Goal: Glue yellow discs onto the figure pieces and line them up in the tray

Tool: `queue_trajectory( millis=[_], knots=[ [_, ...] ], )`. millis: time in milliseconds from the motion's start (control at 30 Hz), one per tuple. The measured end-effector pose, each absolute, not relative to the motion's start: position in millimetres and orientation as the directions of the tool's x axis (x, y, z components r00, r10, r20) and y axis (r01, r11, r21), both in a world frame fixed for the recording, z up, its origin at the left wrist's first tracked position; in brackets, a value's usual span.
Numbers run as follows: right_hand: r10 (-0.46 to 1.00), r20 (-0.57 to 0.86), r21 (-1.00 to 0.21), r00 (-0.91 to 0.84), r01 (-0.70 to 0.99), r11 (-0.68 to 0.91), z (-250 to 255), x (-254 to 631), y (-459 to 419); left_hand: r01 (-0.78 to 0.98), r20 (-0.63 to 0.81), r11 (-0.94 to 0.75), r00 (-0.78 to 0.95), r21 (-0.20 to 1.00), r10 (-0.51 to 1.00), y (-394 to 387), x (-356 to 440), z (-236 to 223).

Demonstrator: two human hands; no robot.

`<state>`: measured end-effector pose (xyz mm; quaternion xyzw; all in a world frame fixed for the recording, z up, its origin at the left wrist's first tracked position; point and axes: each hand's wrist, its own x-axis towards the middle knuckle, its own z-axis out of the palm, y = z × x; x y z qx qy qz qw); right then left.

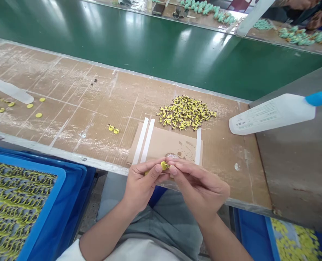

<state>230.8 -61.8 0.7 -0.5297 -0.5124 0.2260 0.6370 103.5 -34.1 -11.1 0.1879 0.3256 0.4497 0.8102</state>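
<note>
Just above the front edge of the bench, my two hands meet fingertip to fingertip. My left hand (144,179) pinches a small round yellow disc (164,165) between thumb and forefinger. From the other side my right hand (201,185) closes thumb and forefinger at the disc's right edge, on a small piece mostly hidden by the fingertips. Under and behind the hands lies a cardboard sheet (166,141) with white tape strips and dark stains. Past it sits a heap of small yellow-and-dark figures (186,112). Two joined yellow pieces (113,129) lie to the left.
A white bottle with a blue cap (272,114) is at the right. Loose yellow discs (39,115) lie at left near another white bottle (11,88). Blue trays (60,195) of yellow pieces flank me. Behind the bench runs a green belt (122,43); a person's hands show beyond.
</note>
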Motion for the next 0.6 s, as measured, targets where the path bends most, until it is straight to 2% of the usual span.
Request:
queue_trajectory(
  millis=[367, 600],
  knots=[
    [0.866, 0.387, -0.912, 0.317, 0.268, 0.31, -2.4, 233.0, -64.2, -0.539, -0.302, 0.455, 0.35, 0.709, 0.887, -34.6, 96.9, -14.5],
    [0.902, 0.311, -0.945, 0.3, 0.198, 0.26, -0.1, 232.6, -63.0, -0.471, -0.286, 0.416, 0.324, 0.778, 0.902, -34.7, 95.9, -12.8]
  ],
)
